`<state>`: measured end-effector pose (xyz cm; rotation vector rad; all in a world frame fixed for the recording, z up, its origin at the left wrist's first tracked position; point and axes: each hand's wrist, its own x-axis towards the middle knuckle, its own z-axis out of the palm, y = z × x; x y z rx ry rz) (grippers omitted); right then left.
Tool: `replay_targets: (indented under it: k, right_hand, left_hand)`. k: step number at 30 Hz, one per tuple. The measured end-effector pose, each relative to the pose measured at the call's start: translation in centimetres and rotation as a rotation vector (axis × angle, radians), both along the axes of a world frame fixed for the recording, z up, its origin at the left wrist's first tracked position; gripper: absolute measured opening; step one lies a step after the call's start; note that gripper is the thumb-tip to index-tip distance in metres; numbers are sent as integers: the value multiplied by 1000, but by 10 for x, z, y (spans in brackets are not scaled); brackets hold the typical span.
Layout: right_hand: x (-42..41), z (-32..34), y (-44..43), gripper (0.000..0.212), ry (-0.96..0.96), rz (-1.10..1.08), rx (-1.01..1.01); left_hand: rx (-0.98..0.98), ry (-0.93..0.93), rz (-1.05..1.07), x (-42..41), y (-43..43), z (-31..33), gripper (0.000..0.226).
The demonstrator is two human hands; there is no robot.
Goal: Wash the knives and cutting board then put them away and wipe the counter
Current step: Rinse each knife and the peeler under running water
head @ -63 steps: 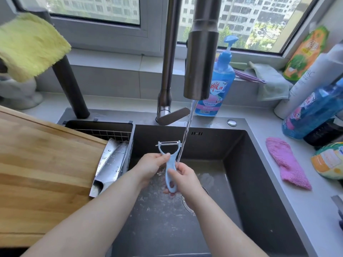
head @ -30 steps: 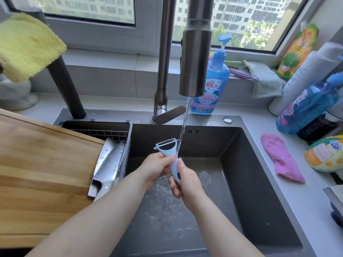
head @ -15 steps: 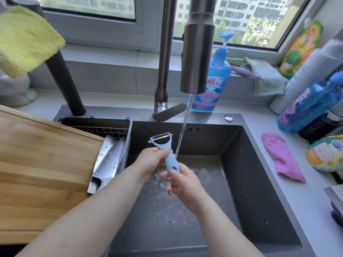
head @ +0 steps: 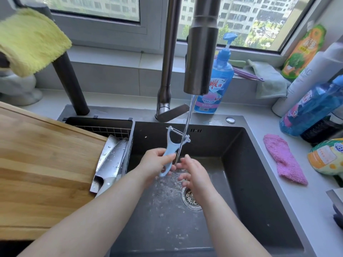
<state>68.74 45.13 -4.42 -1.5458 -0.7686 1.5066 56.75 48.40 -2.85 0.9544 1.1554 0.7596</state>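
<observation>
My left hand (head: 156, 162) grips the handle of a light blue peeler (head: 171, 148), head up, over the dark sink (head: 246, 164). A thin stream of water from the tap (head: 201, 58) runs past the peeler's blade. My right hand (head: 194, 173) is under the stream just right of the peeler, fingers apart and holding nothing. Two wet knives (head: 111, 162) lie in the black wire basket (head: 104, 127) at the sink's left end, handles toward me. A wooden cutting board (head: 40, 164) covers the counter on the left, partly over the basket.
A pink cloth (head: 284, 160) lies on the grey counter (head: 306, 197) right of the sink. Blue dish soap (head: 216, 84) stands behind the tap. Bottles and packets crowd the back right. A yellow cloth (head: 29, 39) hangs at upper left. The drain strainer (head: 191, 198) shows under my right wrist.
My right hand has let go of the peeler and opened under the water. My left hand now holds the peeler alone, its head tilted right into the stream.
</observation>
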Motion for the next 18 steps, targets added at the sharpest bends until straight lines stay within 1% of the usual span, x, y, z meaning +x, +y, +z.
replay_targets:
  k: [3, 5, 6, 7, 9, 11, 12, 14, 16, 18]
  right_hand:
    - [-3, 3, 5, 13, -111, 52, 81]
    - [-5, 4, 6, 3, -147, 41, 86]
    - [-5, 3, 7, 4, -133, 11, 71]
    - [-6, 3, 7, 10, -103, -30, 50]
    - [-7, -1, 7, 19, -71, -121, 28]
    - [-11, -4, 7, 25, -55, -194, 22]
    - [-13, -5, 7, 26, -33, -199, 22]
    - [-16, -5, 6, 20, 29, -126, 31]
    - [-18, -4, 4, 13, 86, -44, 46]
    - [-20, -6, 2, 13, 95, -84, 26]
  left_hand:
    - [18, 152, -115, 0, -5, -2, 13]
    - [22, 179, -154, -1, -9, 0, 13]
    - [24, 187, -182, -3, -10, 1, 12]
    - [21, 200, -222, -5, -12, 3, 11]
    - [-8, 195, -292, -7, -19, 6, 16]
    - [-22, 188, -294, -5, -26, 4, 21]
    - [-15, 209, -266, -4, -30, 2, 19]
    - [-23, 250, -210, -4, -36, -5, 11]
    - [-59, 245, -219, -9, -40, -8, 9]
    - [-77, 214, -227, -15, -42, -9, 12]
